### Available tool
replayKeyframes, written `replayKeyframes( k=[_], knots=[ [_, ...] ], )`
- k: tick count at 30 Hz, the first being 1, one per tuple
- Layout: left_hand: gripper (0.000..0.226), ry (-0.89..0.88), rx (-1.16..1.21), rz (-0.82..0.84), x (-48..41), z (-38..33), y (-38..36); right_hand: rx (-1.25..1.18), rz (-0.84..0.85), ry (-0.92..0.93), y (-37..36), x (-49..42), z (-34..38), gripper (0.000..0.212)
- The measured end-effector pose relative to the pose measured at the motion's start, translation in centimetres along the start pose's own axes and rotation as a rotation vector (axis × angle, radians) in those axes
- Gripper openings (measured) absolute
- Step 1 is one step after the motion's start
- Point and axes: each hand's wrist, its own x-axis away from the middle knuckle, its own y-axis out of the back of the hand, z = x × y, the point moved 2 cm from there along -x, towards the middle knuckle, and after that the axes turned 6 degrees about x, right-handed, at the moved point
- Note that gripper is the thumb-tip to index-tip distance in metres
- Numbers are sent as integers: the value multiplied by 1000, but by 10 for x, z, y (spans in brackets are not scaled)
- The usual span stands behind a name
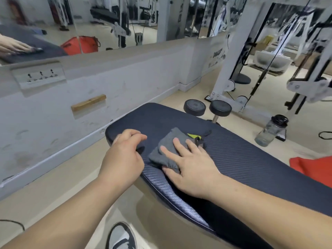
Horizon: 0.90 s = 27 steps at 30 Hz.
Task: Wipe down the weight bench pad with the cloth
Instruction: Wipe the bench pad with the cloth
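Observation:
A dark navy weight bench pad (242, 159) runs from the centre toward the lower right, its textured surface split by a gap with a yellow-green tag. A crumpled grey cloth (167, 150) lies on the pad near that gap. My right hand (190, 169) lies flat on the cloth with fingers spread, pressing it onto the pad. My left hand (124, 157) rests on the pad's left edge, fingers curled over the rim, holding nothing else.
A white wall with a socket strip (37, 76) and a mirror above it stands to the left. Two black dumbbell ends (206, 106) sit beyond the bench. A clear water bottle (271, 130) stands on the floor at right, near a red bag (312, 169). My shoe (120, 236) shows below.

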Motion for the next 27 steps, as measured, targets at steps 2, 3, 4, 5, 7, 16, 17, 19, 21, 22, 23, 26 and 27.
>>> replayKeyframes(
  k=[2,3,4,5,7,16,17,19,21,22,23,26,27],
  knots=[
    [56,-44,-12,12,3,-4,-2,22,24,138,-3,42,-11,65],
    [55,-68,-18,22,5,-7,-3,35,32,155,-3,52,-27,63],
    [54,-93,-21,40,8,-10,-5,44,34,127,-3,55,-47,63],
    [54,-116,-21,66,10,-14,-7,42,45,55,-3,54,-68,65],
    [52,-153,-22,128,14,-24,-13,3,74,-172,-3,45,-104,67],
    [53,-271,6,542,19,-82,-38,46,81,-91,-12,100,-74,68],
    [54,-292,-4,604,22,-88,-41,53,103,-42,-11,115,-75,70],
    [51,-337,-44,699,30,-97,-47,62,137,13,-12,135,-82,68],
    [48,-371,-55,744,37,-103,-52,36,136,25,-15,143,-88,71],
    [46,-391,-48,742,39,-105,-54,11,121,17,-15,144,-87,75],
    [45,-416,-44,732,41,-107,-55,-26,103,-2,-16,145,-86,76],
    [42,-503,-63,725,41,-112,-58,-182,37,-70,-14,142,-88,92],
    [39,-532,-69,737,41,-115,-60,-221,18,-71,-12,142,-91,100]
  ],
)
